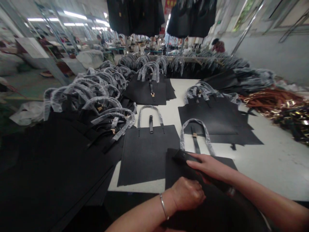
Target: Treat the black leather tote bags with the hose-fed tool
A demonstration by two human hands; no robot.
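A black bag panel [174,172] lies at the table's near edge, under both of my hands. My right hand [209,166] grips its folded upper edge, thumb on top and fingers underneath. Just below, my left hand [188,194], with a bangle on the wrist, is closed in a fist against the black material; what its fingers hold is hidden. Behind them stands up a plastic-wrapped handle [198,121] with a buckled black strap [196,141] inside its loop. To the left, another black panel [149,154] with a wrapped handle lies flat.
Stacked black panels with wrapped handles [103,106] fill the left side. More panels [212,119] lie at the right on the pale table [272,161]. Brown straps [270,100] and gold-coloured hardware [296,120] are heaped at far right. Black pieces [137,17] hang overhead.
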